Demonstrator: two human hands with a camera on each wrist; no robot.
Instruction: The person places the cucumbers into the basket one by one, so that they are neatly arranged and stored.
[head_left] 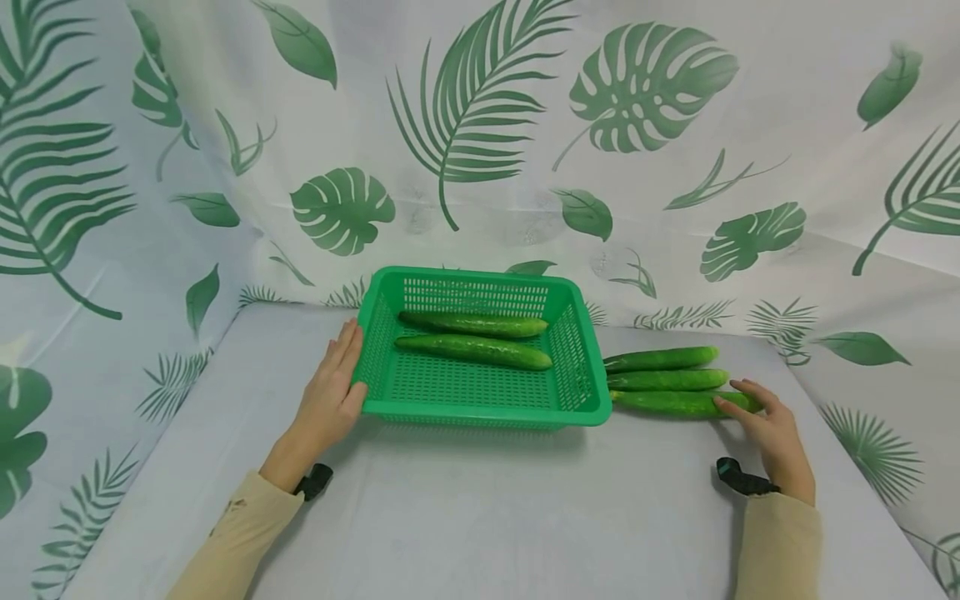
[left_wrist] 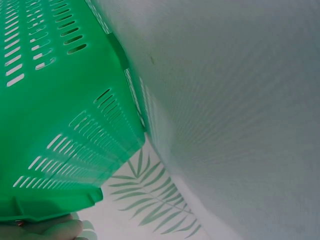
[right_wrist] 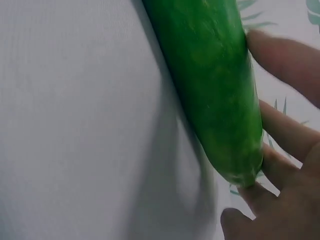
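Observation:
My left hand [head_left: 330, 396] rests against the left side of a green plastic basket [head_left: 487, 417], its fingers extended along the rim. In the left wrist view its fingertips [left_wrist: 55, 230] show at the basket's rim. Two cucumbers lie in the basket side by side, a rear cucumber [head_left: 472, 324] and a front cucumber [head_left: 472, 351]. Right of the basket, three more cucumbers lie on the table. My right hand [head_left: 772, 433] holds the right end of the nearest cucumber [head_left: 667, 404], thumb and fingers spread around it. The right wrist view shows this cucumber [right_wrist: 210, 90] close up.
Behind the held cucumber lie a middle cucumber [head_left: 667, 380] and a far cucumber [head_left: 660, 358], their left ends beside the basket's right wall. A white cloth covers the table [head_left: 480, 517]. Leaf-printed curtains [head_left: 495, 217] hang behind and at both sides.

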